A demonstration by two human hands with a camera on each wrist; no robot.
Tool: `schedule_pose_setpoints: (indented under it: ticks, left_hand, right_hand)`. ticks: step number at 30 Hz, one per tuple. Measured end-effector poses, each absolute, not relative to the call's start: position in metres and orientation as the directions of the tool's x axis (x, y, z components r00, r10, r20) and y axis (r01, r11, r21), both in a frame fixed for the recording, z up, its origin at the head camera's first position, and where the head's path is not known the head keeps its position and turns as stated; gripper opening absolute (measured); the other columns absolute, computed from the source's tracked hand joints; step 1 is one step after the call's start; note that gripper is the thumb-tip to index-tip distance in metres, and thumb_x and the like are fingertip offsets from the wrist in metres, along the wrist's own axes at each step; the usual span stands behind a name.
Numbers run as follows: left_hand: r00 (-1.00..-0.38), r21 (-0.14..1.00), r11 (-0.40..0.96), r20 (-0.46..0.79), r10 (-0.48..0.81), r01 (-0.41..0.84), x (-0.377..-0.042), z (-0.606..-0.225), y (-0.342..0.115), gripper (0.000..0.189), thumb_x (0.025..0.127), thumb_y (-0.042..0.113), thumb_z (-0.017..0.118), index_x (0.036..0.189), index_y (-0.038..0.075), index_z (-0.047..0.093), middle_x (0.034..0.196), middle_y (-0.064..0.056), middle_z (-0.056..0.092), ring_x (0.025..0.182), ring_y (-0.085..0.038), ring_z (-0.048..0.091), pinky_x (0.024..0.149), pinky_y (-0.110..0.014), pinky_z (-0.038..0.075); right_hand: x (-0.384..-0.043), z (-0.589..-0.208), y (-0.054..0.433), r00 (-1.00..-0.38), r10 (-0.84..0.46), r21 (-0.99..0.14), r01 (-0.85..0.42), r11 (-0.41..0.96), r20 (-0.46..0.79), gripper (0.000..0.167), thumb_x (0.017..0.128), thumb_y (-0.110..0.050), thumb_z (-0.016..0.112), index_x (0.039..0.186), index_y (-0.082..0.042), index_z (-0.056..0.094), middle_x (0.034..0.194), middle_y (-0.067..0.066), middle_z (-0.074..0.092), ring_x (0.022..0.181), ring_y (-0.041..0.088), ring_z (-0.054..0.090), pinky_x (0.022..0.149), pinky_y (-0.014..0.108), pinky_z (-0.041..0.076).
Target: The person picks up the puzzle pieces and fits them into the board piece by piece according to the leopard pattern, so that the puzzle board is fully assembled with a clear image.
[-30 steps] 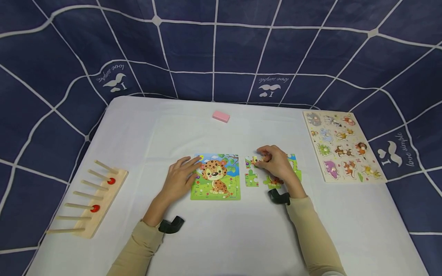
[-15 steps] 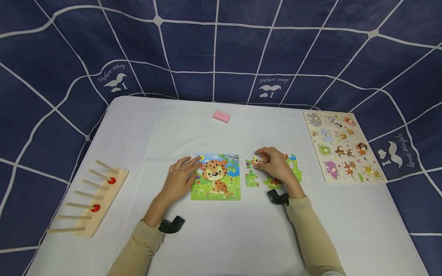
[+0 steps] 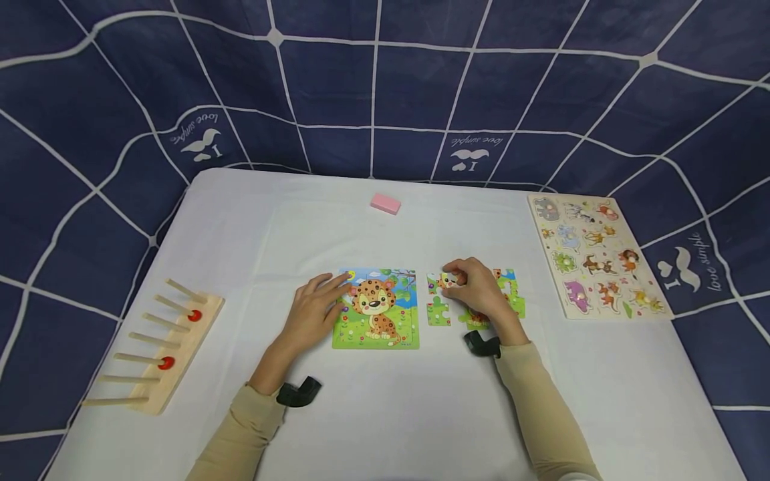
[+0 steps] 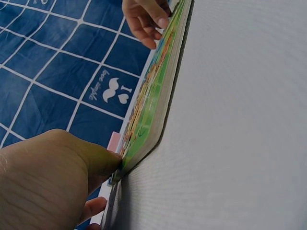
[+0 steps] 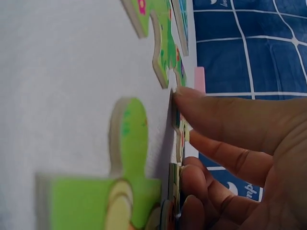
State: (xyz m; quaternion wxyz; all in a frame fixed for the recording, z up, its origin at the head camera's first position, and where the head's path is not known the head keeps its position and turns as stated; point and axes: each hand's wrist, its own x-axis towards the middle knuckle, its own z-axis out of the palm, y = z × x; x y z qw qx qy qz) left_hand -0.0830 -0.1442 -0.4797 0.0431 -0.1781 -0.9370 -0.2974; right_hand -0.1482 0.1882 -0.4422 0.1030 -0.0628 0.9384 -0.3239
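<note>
Your left hand lay back upward at the left side of the leopard puzzle board, its fingers straight and apart, two fingertips over the board's upper left part and the thumb touching its left edge. Your right hand arched over the loose pieces just right of the board, its thumb and forefinger pinching a puzzle piece between them, the other fingers curled in close. The board lay flat on the white table, between your hands.
</note>
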Motion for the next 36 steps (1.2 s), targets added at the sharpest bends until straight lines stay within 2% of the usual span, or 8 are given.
schedule_pose_setpoints:
  ticks: [13,19,23,27,33,36]
  left_hand:
    - [-0.935,0.541,0.764,0.179,0.305,0.352,-0.082,-0.478,-0.145,0.040,0.094,0.016,0.061,0.134,0.011,0.060,0.148,-0.003,0.050,0.138,-0.033,0.040,0.105,-0.057,0.031]
    - [-0.934,0.543,0.760,0.186,0.306,0.357,-0.082,-0.478,-0.145,0.040,0.094,0.015,0.062,0.134,0.011,0.061,0.148,-0.003,0.051,0.138,-0.033,0.040,0.105,-0.057,0.031]
    - [-0.935,0.544,0.761,0.181,0.304,0.353,-0.082,-0.479,-0.144,0.040,0.094,0.016,0.062,0.134,0.012,0.061,0.148,-0.003,0.051,0.138,-0.033,0.040,0.105,-0.057,0.031]
    - [-0.937,0.549,0.760,0.182,0.299,0.349,-0.083,-0.479,-0.144,0.040,0.093,0.015,0.062,0.133,0.011,0.061,0.147,-0.003,0.052,0.138,-0.033,0.041,0.105,-0.057,0.031]
    - [-0.940,0.556,0.759,0.174,0.292,0.339,-0.083,-0.479,-0.144,0.040,0.093,0.014,0.062,0.134,0.011,0.060,0.147,-0.003,0.051,0.138,-0.032,0.040,0.106,-0.056,0.030]
    - [-0.941,0.562,0.755,0.173,0.290,0.336,-0.082,-0.479,-0.144,0.041,0.093,0.014,0.062,0.134,0.010,0.060,0.147,-0.003,0.051,0.138,-0.032,0.040,0.105,-0.056,0.030]
  right_hand:
    - [-0.149,-0.443,0.186,-0.970,-0.204,-0.621,-0.079,0.780,-0.132,0.036,0.076,-0.010,0.082,0.109,-0.008,0.068,0.091,0.008,0.053,0.078,0.022,0.044,0.069,0.032,0.035]
    - [-0.150,-0.446,0.189,-0.968,-0.216,-0.682,-0.075,0.728,-0.124,0.021,0.086,-0.006,0.073,0.104,-0.008,0.063,0.090,0.008,0.059,0.076,0.020,0.049,0.068,0.031,0.040]
    - [-0.151,-0.444,0.194,-0.964,-0.234,-0.736,-0.066,0.673,-0.128,0.012,0.091,-0.004,0.065,0.102,-0.007,0.063,0.086,0.009,0.061,0.071,0.019,0.052,0.063,0.028,0.043]
    - [-0.152,-0.436,0.192,-0.965,-0.225,-0.799,-0.031,0.600,-0.131,0.011,0.092,-0.002,0.064,0.103,-0.005,0.065,0.087,0.011,0.062,0.070,0.020,0.054,0.060,0.025,0.046]
    - [-0.149,-0.424,0.170,-0.965,-0.215,-0.867,0.021,0.497,-0.147,0.015,0.092,0.002,0.062,0.106,0.001,0.064,0.090,0.013,0.062,0.077,0.023,0.063,0.069,0.028,0.052]
    - [-0.145,-0.425,0.150,-0.956,-0.247,-0.876,0.020,0.482,-0.158,0.014,0.091,0.000,0.063,0.105,0.001,0.065,0.088,0.012,0.064,0.076,0.023,0.063,0.069,0.028,0.052]
